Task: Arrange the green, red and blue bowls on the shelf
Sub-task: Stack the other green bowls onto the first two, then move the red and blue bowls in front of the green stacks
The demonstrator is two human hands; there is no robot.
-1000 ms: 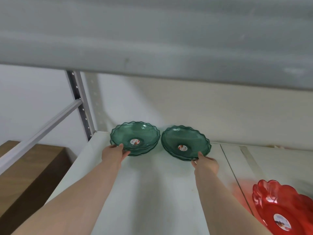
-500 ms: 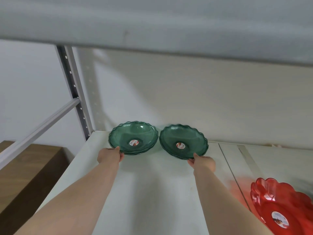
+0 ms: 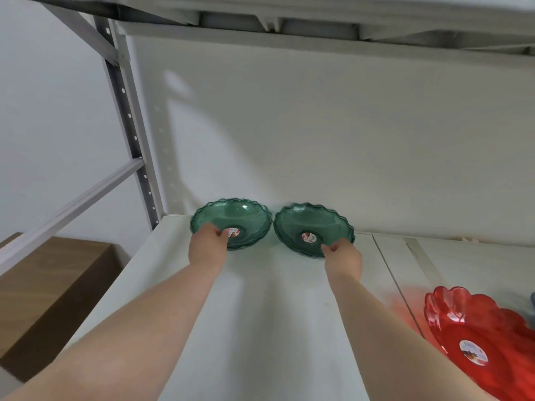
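Note:
Two green scalloped bowls stand side by side at the back of the white shelf (image 3: 260, 314), near the wall. My left hand (image 3: 207, 247) grips the near rim of the left green bowl (image 3: 240, 214), which looks like a stack of two. My right hand (image 3: 343, 257) pinches the near rim of the right green bowl (image 3: 307, 221). A red scalloped bowl (image 3: 474, 337) with a sticker lies at the lower right. A sliver of a blue-grey thing (image 3: 532, 305) shows at the right edge.
A grey perforated upright (image 3: 130, 134) and a slanted rail (image 3: 72, 204) bound the shelf on the left. Another shelf board (image 3: 289, 27) hangs overhead. A brown wooden surface (image 3: 49, 285) lies below to the left. A seam (image 3: 396, 285) splits the shelf boards.
Both bowls have slid a little farther back toward the wall. My fingers have moved over the near rims. The view has tilted up, showing the underside of the upper shelf.

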